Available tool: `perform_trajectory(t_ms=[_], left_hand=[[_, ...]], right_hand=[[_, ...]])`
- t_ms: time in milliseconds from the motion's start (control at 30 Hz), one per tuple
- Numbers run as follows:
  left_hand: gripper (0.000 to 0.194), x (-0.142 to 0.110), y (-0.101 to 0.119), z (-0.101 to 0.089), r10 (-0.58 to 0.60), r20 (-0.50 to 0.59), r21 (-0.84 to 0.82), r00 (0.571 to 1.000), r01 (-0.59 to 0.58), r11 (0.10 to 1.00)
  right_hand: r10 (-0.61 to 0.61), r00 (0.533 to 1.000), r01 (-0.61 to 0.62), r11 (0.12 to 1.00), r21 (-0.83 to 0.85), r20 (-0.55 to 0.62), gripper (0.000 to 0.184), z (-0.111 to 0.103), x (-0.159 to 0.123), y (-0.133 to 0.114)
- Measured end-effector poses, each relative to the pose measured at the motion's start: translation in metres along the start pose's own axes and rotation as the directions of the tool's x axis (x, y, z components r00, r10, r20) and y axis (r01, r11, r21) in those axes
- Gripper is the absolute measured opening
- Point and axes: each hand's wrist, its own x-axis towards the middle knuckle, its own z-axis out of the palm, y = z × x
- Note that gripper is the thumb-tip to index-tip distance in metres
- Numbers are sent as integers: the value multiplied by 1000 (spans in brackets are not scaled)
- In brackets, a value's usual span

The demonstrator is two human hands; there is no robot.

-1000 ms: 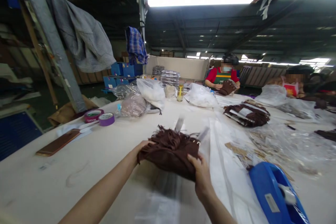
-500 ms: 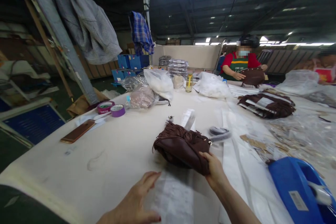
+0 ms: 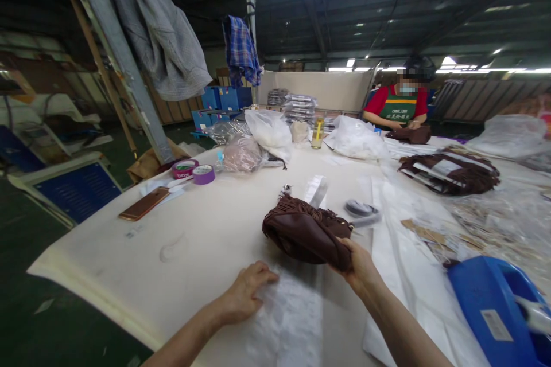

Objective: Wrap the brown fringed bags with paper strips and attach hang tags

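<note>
A dark brown fringed handbag (image 3: 305,235) is tilted above the table, its smooth side towards me. My right hand (image 3: 355,261) is closed on the bag's right end. Strips wrapped in pale plastic stick out on the bag's far side, and one ends in a grey coil (image 3: 361,207) on the table. Below the bag lies a flat clear plastic bag (image 3: 293,315). My left hand (image 3: 245,293) is at its left edge, fingers stretched forward and thumb apart. Whether those fingertips touch the plastic, I cannot tell.
A phone (image 3: 144,204) and tape rolls (image 3: 204,174) lie at the left. Plastic-wrapped bundles (image 3: 243,153) and a glass bottle (image 3: 317,133) stand farther back. On the right are stacked brown fringed pieces (image 3: 451,171) and a blue tape dispenser (image 3: 495,304). A co-worker (image 3: 398,106) handles a brown item opposite.
My left hand has let go of the handbag and come down to the plastic bag. My right hand still holds the handbag. The view has turned left.
</note>
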Motion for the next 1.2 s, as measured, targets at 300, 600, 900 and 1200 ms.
perform_trajectory(t_ms=[300, 600, 900, 1200], left_hand=[[57, 16, -29, -3, 24, -28, -321, 999, -32, 947], [47, 14, -13, 0, 27, 11, -204, 1000, -24, 979], [40, 6, 9, 1, -80, -44, -135, 996, 73, 988], [8, -2, 30, 43, 35, -116, 305, 993, 2, 952]], right_hand=[[6, 1000, -6, 1000, -13, -11, 14, 0, 1, 1], [5, 1000, -5, 1000, -7, -13, 15, -2, 3, 4], [14, 1000, -14, 1000, 4, -2, 13, -3, 1, 3], [12, 1000, -12, 1000, 5, 6, 15, -5, 1, 3]])
